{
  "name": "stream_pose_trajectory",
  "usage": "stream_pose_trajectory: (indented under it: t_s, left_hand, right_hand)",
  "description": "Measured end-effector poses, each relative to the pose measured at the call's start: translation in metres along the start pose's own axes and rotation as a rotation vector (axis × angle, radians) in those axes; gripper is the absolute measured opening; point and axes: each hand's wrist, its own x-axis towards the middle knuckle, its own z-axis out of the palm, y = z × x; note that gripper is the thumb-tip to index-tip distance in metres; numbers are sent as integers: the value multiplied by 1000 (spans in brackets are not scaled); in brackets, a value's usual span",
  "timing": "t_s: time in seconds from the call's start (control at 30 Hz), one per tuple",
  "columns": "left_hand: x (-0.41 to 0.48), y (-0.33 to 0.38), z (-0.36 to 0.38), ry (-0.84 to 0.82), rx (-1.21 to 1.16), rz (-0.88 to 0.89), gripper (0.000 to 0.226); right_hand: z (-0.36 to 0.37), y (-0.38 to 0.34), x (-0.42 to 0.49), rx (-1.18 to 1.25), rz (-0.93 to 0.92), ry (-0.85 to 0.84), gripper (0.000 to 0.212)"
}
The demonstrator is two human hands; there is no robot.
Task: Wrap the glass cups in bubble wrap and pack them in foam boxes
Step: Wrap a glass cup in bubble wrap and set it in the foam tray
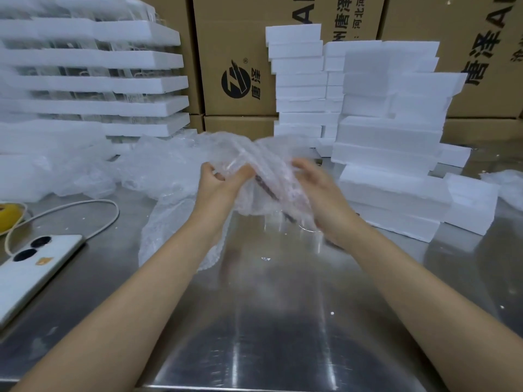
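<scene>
A clear glass cup (pixel 294 230) is held above the steel table, mostly covered by a sheet of bubble wrap (pixel 263 165). My left hand (pixel 220 188) pinches the wrap at the cup's left side. My right hand (pixel 319 190) curls around the wrapped cup from the right. The cup's open rim shows below my right hand, blurred. More bubble wrap (pixel 167 236) trails down to the table under my left forearm. White foam boxes (pixel 390 165) are stacked to the right.
A white phone (pixel 31 273) with a cable (pixel 85 210) lies at the left. Yellow tape (pixel 8 216) sits at the far left edge. Foam trays with glasses (pixel 93 80) stack at the back left. Cardboard cartons (pixel 235 52) line the back. Loose plastic (pixel 85 171) lies nearby.
</scene>
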Motion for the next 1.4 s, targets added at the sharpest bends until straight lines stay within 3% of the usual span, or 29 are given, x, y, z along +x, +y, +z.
stream_pose_trajectory:
  t_s: [0.07,0.13,0.17,0.27,0.33,0.4,0.5,0.63,0.67,0.77,0.9,0.97,1.0,1.07,1.17,1.23,1.3,1.33,1.4]
  left_hand:
    - [1,1,1,57,-164,-76,44]
    - [1,2,2,36,-309,-124,51]
    - [0,2,2,12,-367,-134,50]
    - [-2,2,5,-124,-445,-174,38]
    - [-4,1,6,-202,-401,-197,51]
    - [-5,1,6,-242,-354,-212,56]
    - [-3,0,2,-283,-282,-196,58]
    - [0,-3,1,-404,84,-117,95]
    - [-1,-4,1,-436,156,-81,92]
    - [-7,-4,5,-576,197,76,51]
    - [-5,-3,4,-525,185,177,56]
    - [-6,-3,4,-491,177,206,51]
    - [-8,-2,4,-476,191,228,48]
    - [-9,-4,4,-443,237,258,53]
    - [-5,-4,5,-445,252,201,76]
    - [-6,-2,5,-463,238,201,78]
    - [-9,2,6,-479,220,216,75]
    - [-9,3,6,-505,209,226,71]
    - [-11,5,6,-578,175,232,63]
  right_hand:
    - [-5,-4,6,21,-248,256,23]
    - [-8,-2,9,58,-311,383,23]
    - [-9,1,9,49,-289,348,29]
    - [-9,4,12,-84,-184,2,55]
    - [-12,3,13,-104,-178,-132,36]
    - [-16,0,13,8,-179,-89,9]
    - [-25,-4,18,358,-107,29,33]
    - [-28,-5,22,622,-81,33,18]
    - [-27,-5,21,626,-85,-3,18]
    - [-15,-4,14,513,-91,-116,16]
    - [-5,-5,7,286,-114,-133,40]
    - [0,-1,3,-50,-86,-108,47]
    - [1,2,2,-230,-59,-114,63]
    - [2,7,2,-381,-29,-169,82]
    - [-7,4,5,-206,-18,-215,73]
    - [-9,2,7,50,-38,-126,43]
    - [-9,5,10,28,-151,31,11]
    - [-7,6,10,-32,-205,91,7]
    - [-4,6,10,-24,-220,100,30]
